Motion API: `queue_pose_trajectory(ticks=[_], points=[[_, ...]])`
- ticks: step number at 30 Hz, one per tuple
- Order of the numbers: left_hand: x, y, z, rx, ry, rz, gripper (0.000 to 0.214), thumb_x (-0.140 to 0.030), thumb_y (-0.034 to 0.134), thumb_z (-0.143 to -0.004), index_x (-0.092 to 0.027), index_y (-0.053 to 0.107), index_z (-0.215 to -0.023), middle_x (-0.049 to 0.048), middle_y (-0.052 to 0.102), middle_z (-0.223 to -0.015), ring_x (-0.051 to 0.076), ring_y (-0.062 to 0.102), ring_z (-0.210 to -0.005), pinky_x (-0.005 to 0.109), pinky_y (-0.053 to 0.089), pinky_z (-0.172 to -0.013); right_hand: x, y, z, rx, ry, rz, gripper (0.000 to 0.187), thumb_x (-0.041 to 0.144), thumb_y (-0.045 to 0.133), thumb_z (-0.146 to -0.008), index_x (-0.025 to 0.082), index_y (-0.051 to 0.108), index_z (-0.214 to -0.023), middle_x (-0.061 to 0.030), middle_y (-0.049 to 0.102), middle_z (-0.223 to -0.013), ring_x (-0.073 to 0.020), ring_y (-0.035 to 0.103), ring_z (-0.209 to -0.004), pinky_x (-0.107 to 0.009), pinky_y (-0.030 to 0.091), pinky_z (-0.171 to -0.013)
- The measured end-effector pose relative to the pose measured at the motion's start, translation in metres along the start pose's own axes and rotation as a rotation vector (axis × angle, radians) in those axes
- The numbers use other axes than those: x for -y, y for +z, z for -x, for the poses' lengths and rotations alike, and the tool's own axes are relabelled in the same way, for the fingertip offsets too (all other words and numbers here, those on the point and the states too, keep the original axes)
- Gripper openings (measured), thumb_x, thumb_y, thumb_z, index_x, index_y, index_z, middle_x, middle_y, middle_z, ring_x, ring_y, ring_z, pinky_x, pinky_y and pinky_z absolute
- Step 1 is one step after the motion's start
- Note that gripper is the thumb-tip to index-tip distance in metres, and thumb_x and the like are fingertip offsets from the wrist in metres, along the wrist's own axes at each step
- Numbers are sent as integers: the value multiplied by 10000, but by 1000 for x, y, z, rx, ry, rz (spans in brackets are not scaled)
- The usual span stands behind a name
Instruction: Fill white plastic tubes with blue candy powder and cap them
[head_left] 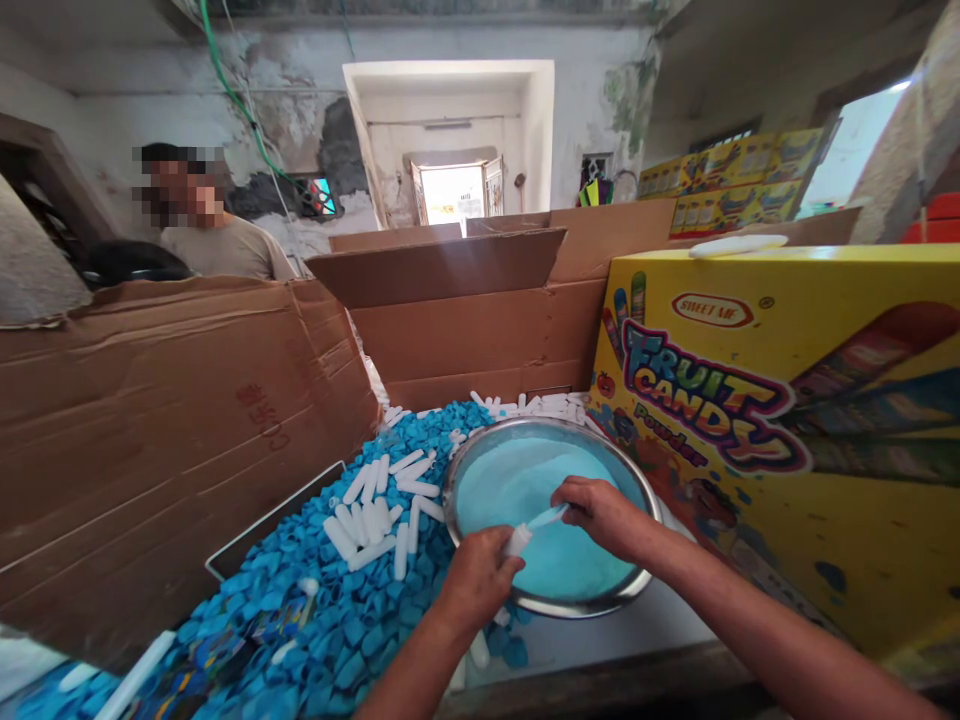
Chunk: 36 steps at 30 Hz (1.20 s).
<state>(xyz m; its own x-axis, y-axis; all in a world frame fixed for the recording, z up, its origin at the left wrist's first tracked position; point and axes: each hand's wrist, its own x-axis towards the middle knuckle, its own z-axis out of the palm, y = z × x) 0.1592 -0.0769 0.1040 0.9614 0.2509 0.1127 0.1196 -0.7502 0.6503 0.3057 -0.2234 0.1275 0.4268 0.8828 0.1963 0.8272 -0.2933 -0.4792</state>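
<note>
Head view, lower centre of the frame: the left hand (pixel 480 578) is closed around a small white tube (pixel 517 540), holding it over the near edge of a round metal bowl (pixel 480 460) filled with pale blue powder (pixel 525 480). Just to its right, the right hand (pixel 600 515) pinches a thin scoop-like tool (pixel 547 517) whose tip points at the mouth of the tube; the two hands sit close together, nearly touching. The bowl rests on a heap of blue caps (pixel 352 620) that spreads across the lower left of the frame, with loose white tubes (pixel 375 510) lying on the caps just left of the bowl and more along its far side. A brown cardboard box wall (pixel 165 430) fills the left of the frame, and another cardboard flap (pixel 450 270) stands behind the bowl. At right a yellow candy carton (pixel 787 400) stands beside the bowl. In the upper left, another person (pixel 217 240) sits behind the cardboard.
</note>
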Motion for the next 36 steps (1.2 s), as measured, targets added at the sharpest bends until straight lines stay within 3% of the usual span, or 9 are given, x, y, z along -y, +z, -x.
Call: queue_pose_trajectory(ticks=[6,14,36], points=[[0,1,-1,7,-2,25,139,-160,508,-715,-147,643,-749,8,602,-652,170,523,-633,242,312,-574,-1,2,-2,-7,-34,62,199,65,514,-713,167,652,-813,-39,613,-781,-152,564,-716,-240,406,-667],[-4,14,-13,-52,-57,161,99,-119,533,-681,-135,623,-719,-5,570,-641,161,501,-642,235,309,-567,22,-12,-9,11,-302,487,271,-2,382,-780,163,591,-829,-53,525,-830,-158,482,-752,-257,343,-635],[4,21,-17,-100,-94,205,69,-91,558,-679,-146,595,-659,-42,501,-582,134,454,-596,228,270,-541,32,-16,-19,56,-398,635,224,73,371,-858,153,580,-836,-64,507,-834,-182,463,-767,-303,333,-686]])
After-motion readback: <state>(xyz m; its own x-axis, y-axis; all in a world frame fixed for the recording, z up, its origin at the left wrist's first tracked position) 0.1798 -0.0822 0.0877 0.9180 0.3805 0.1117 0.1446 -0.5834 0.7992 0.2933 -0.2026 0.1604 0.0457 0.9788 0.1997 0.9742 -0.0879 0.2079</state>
